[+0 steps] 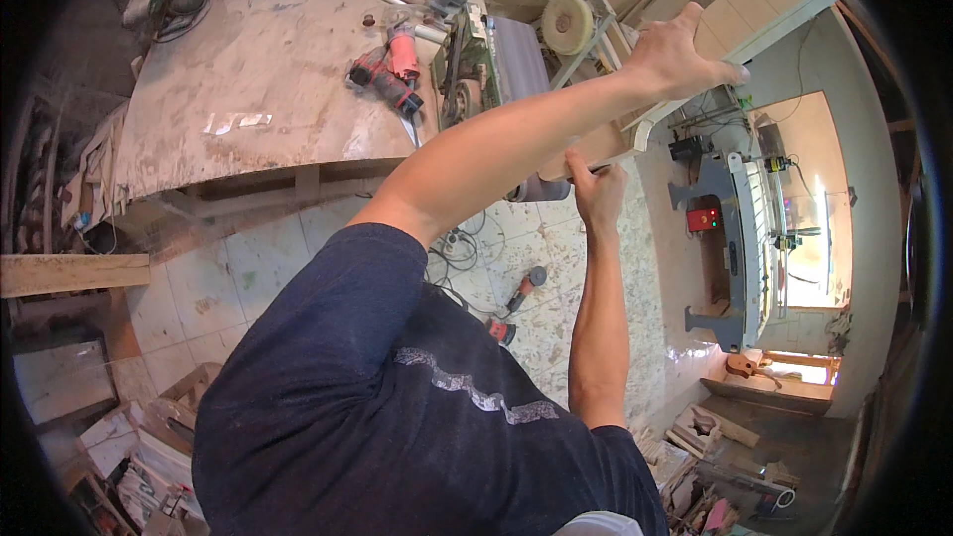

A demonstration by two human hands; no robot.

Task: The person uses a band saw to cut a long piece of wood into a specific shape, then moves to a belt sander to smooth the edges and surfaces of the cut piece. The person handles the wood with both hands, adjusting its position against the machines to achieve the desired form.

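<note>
My left hand (pixel 677 58) reaches far to the upper right, finger and thumb spread across a pale wooden piece (pixel 643 127) and bearing on it. My right hand (pixel 599 194) is closed at the near end of the same piece, thumb on top; its other fingers are partly hidden. A small dark strip shows by the right fingers, too small to name. Left of the wooden piece is a belt sander with a wide grey-purple belt (pixel 522 62). A round cream-coloured wheel (pixel 568 25) sits beside the belt.
A dusty workbench (pixel 268 69) at the left carries red-and-black power drills (pixel 389 74). On the floor lie an angle grinder (pixel 526 288) and loose cables (pixel 459 250). A grey frame machine (pixel 740 248) stands at the right. Wood scraps (pixel 710 427) lie lower right.
</note>
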